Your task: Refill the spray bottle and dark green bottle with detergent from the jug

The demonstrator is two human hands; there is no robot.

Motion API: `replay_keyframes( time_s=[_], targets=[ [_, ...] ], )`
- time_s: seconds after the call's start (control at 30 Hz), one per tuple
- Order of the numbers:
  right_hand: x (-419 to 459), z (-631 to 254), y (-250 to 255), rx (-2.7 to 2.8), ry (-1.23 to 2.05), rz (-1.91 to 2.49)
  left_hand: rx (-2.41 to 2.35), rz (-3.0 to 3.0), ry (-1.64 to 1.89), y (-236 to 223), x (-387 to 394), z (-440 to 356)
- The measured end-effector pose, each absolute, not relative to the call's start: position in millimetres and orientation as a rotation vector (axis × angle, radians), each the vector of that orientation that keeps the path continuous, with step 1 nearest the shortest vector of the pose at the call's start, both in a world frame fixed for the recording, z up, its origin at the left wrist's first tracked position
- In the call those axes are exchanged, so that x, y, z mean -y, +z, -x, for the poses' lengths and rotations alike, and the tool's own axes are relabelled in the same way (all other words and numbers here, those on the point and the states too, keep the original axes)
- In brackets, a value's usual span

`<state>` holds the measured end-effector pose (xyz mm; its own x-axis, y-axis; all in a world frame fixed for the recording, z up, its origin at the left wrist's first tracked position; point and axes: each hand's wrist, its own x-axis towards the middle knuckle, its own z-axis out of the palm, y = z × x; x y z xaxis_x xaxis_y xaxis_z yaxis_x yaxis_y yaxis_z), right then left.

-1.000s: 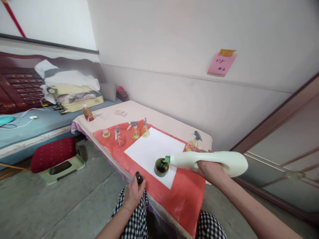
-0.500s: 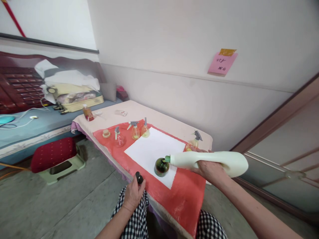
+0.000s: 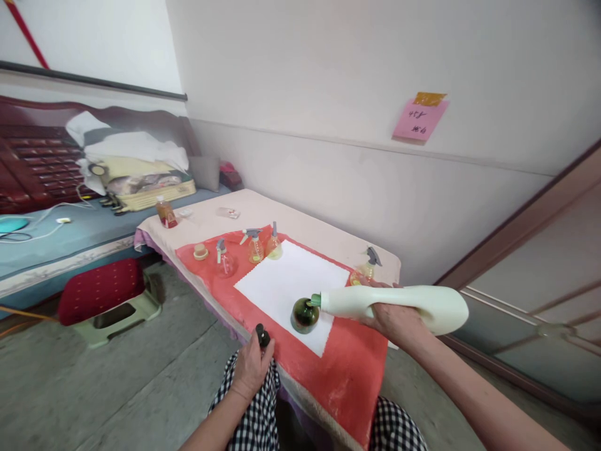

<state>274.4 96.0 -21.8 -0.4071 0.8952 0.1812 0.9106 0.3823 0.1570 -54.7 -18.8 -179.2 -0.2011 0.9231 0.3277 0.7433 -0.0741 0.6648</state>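
The right hand (image 3: pixel 392 316) is wrapped around the middle of a big white bottle (image 3: pixel 399 304), held almost level, its green spout (image 3: pixel 313 300) tipped down onto the mouth of a small round dark green bottle (image 3: pixel 305 315) that stands just off the fingertips, on the near corner of a white sheet (image 3: pixel 291 282). That sheet lies over a red cloth (image 3: pixel 347 369) on the worktop (image 3: pixel 263 213). The left hand (image 3: pixel 251 366) rests low over the checked lap, at the near edge of the worktop, fingers closed about a small black cap (image 3: pixel 261 335) that pokes up above them. Beyond the right hand, close to its knuckles, stands a little spray bottle with a grey trigger (image 3: pixel 367 266). Farther out from the left hand, across the white sheet, three more small spray bottles (image 3: pixel 253 245) stand in a loose row, with a small tan lid (image 3: pixel 200 252) beside them and an orange-filled bottle (image 3: pixel 164 213) at the far corner
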Motion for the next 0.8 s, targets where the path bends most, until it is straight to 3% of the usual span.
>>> replay_keyframes(
  time_s=[0.57, 0.8],
  targets=[
    [-98.2, -275.3, -22.2, 2.509, -0.409, 1.574, -1.938, -1.804, 1.101, -175.7, 19.8, 54.0],
    [-93.5, -276.8, -21.6, 2.482, -0.260, 1.662, -1.970, -1.855, 1.116, -177.1, 21.1, 54.1]
  ],
)
